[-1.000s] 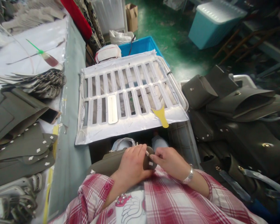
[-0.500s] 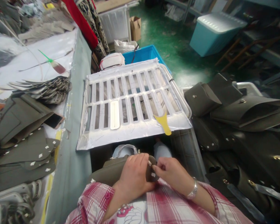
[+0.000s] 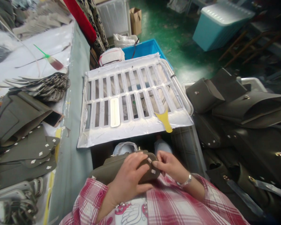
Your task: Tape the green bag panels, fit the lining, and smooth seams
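A dark olive-grey bag [image 3: 103, 170] lies across my lap, its rounded flap end marked with small white patches [image 3: 153, 171]. Over its top rests my left hand [image 3: 128, 173], fingers spread and thumb apart from them. My right hand [image 3: 170, 165] is closed in a pinch at the rounded edge of the flap, beside the white patches. Whatever is between those fingertips is too small to make out. A bit of gold-coloured metal [image 3: 139, 148] shows at the bag's far side.
Ahead stands a white slatted rack [image 3: 131, 92] bearing a white slotted strip [image 3: 115, 112] and a yellow forked piece [image 3: 165, 120]. On the left table are flat bag pieces [image 3: 30, 153], a phone [image 3: 52, 118] and a green-tipped bottle [image 3: 53, 62]. Olive bags [image 3: 250, 106] pile up at right.
My left hand's fingers have spread, and its thumb has shifted off the flap, leaving more of it visible. The right hand stays pinched at the flap's edge. The view has shifted slightly.
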A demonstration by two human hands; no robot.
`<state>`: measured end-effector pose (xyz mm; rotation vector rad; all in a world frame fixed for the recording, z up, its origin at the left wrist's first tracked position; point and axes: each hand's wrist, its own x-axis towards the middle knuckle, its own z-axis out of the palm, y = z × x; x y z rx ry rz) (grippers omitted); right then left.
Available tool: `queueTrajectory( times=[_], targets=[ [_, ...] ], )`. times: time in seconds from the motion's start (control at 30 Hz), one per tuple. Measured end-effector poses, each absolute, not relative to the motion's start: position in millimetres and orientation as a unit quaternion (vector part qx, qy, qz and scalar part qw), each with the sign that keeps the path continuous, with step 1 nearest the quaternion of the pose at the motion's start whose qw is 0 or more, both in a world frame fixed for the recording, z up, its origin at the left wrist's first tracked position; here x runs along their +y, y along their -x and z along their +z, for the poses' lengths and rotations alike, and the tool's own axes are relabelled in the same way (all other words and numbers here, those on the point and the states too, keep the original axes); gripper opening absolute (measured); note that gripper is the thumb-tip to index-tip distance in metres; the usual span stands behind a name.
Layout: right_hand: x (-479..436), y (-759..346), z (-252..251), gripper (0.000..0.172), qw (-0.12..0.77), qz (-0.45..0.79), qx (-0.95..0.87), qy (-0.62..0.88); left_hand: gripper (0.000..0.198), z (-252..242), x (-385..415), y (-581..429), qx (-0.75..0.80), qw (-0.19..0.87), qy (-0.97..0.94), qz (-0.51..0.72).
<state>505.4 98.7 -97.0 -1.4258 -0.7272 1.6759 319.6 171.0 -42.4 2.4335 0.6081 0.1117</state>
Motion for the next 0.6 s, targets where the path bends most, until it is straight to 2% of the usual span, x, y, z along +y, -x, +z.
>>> queueTrajectory(
  times=[0.13,0.37,0.5,0.6],
  targets=[
    [97,-505,-104,0.047,0.431,0.682,-0.255,0.533,0.034,-45,169,-325,0.24,0.289,-0.927,0.02],
    [93,-500,-105,0.046,0.441,0.668,-0.255,0.543,0.036,-46,163,-335,0.256,0.281,-0.924,0.028],
    [94,-498,-98,0.044,0.403,0.64,-0.311,0.576,0.047,-41,165,-317,0.252,0.275,-0.927,0.028],
    [97,-504,-88,0.038,0.326,0.597,-0.39,0.621,0.052,-32,169,-279,0.271,0.249,-0.93,0.017]
  ],
)
